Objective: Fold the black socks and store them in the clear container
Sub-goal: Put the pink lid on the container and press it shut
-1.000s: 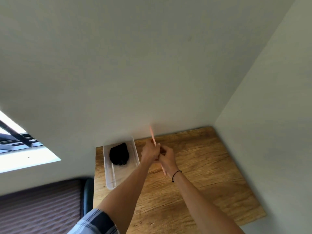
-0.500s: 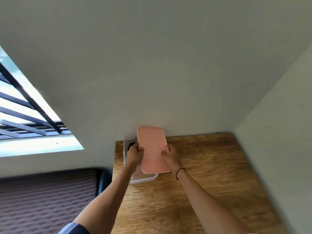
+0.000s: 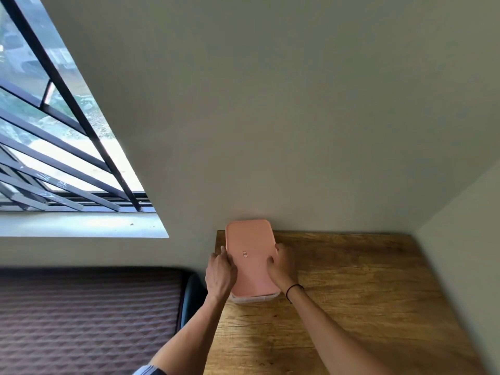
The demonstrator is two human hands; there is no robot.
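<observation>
A pink lid (image 3: 250, 255) lies flat on top of the clear container (image 3: 254, 298), which stands at the far left corner of the wooden table (image 3: 351, 293) against the wall. Only the container's near rim shows below the lid. My left hand (image 3: 220, 274) grips the lid's left edge and my right hand (image 3: 281, 266) presses on its right edge. The black socks are hidden under the lid.
Grey walls close the table at the back and on the right. Left of the table lies a brown quilted mattress (image 3: 86, 320) with a dark chair edge (image 3: 192, 296) beside it. A barred window (image 3: 54, 147) is at the upper left.
The lid was held upright on edge beside the open container with the socks in view; it has been turned flat and lowered onto the container, covering the socks. The view has swung left.
</observation>
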